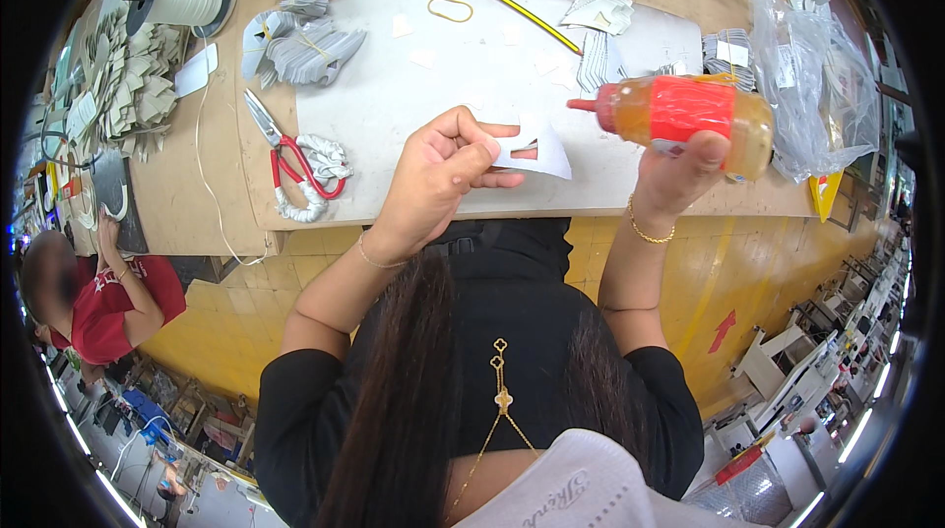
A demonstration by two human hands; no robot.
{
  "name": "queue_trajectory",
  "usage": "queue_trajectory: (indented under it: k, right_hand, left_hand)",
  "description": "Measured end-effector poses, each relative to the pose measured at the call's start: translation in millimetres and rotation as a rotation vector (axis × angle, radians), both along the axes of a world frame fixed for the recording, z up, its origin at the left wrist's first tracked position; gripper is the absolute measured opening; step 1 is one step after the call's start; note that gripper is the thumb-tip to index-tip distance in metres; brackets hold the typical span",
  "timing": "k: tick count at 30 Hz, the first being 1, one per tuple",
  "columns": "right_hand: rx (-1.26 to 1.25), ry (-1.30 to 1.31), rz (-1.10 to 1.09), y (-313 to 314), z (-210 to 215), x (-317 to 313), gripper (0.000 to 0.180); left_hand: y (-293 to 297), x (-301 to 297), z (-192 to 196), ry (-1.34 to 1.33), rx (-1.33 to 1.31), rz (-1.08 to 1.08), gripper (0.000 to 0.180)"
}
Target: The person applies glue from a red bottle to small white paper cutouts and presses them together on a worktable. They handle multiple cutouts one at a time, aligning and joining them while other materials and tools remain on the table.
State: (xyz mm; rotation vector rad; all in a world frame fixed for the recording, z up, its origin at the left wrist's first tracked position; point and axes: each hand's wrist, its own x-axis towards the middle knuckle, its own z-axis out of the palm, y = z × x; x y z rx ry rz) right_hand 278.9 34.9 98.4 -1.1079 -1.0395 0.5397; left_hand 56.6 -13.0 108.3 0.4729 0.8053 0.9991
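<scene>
Between the thumb and fingers of my left hand (448, 174) is a small white cut-out piece (546, 152) with a slot in it, held above the pale work sheet (384, 115). My right hand (681, 174) is wrapped round a squeeze bottle (640, 107) of amber liquid with a red label and a red nozzle. The bottle lies tilted nearly sideways in the air, its nozzle pointing left toward the white piece but apart from it. Whether any liquid is coming out cannot be seen.
Red-handled scissors (295, 159) lie left of my left hand. Beyond are a yellow-black pencil (527, 16), a rubber band (450, 9) and bundled grey pieces (315, 51). A thread spool (187, 6) stands far left, plastic bags (812, 85) lie right. A person in red (123, 297) sits at left.
</scene>
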Motion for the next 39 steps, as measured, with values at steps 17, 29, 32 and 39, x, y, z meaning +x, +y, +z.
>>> queue_trajectory:
  k: [17, 29, 32, 39]
  right_hand:
    - [-0.251, 0.569, 0.312, 24, 7, 3, 0.068]
    - [-0.289, 0.795, 0.329, 40, 12, -3, 0.065]
    - [-0.262, 0.767, 0.471, 39, 14, -2, 0.058]
    - [-0.263, 0.646, 0.342, 40, 17, -4, 0.067]
  left_hand:
    - [7, -1, 13, 0.205, 0.161, -0.156, 0.031]
    - [15, -8, 38, 0.233, 0.146, -0.223, 0.049]
    - [17, -10, 44, 0.237, 0.123, -0.266, 0.053]
    - [18, -7, 45, 0.217, 0.143, -0.259, 0.056]
